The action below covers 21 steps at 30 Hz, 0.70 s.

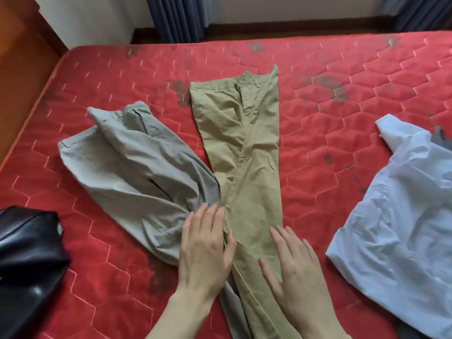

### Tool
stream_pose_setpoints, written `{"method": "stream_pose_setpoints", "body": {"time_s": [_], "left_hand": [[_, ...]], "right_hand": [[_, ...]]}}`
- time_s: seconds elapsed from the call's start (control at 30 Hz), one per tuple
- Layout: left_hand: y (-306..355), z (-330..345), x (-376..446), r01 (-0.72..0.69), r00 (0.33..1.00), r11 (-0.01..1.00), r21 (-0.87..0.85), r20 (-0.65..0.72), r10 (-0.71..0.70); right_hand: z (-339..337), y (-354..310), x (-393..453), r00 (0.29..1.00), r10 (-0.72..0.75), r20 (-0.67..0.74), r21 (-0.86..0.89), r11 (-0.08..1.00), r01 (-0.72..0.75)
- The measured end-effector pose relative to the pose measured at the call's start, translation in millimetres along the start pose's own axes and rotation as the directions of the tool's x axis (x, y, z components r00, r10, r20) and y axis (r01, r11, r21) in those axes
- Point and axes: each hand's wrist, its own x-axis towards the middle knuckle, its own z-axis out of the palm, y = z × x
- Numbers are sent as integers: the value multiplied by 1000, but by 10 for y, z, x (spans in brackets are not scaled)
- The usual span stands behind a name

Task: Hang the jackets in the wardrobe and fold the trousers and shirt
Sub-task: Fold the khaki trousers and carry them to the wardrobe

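Both your hands lie flat with fingers spread, the left hand (pixel 205 243) and right hand (pixel 293 260) pressing the khaki trousers (pixel 244 148), which lie lengthwise mid-bed, waistband far. They look light, soft and creasable: take hold at the near hems to fold.

Khaki trousers (pixel 244 152) lie flat and lengthwise on the bed's middle, legs together, waistband far, cuffs near. Grey trousers (pixel 137 167) lie crumpled to their left, one edge touching them. A pale blue shirt (pixel 396 216) sits rumpled at the right. A black jacket (pixel 27 260), glossy, lies bunched at the near left.
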Motion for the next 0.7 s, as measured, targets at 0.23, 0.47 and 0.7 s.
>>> {"method": "stream_pose_setpoints", "body": {"time_s": [0.23, 0.47, 0.7], "left_hand": [[-191, 578, 527, 6, 992, 995, 104, 128, -20], [-161, 1001, 999, 385, 865, 923, -3, 349, -360], [-110, 1040, 970, 583, 806, 738, -340, 356, -472]], "right_hand": [[358, 132, 715, 937, 339, 84, 88, 934, -346], [666, 373, 1412, 686, 622, 377, 400, 559, -726], [726, 461, 1284, 765, 622, 166, 487, 623, -612]]}}
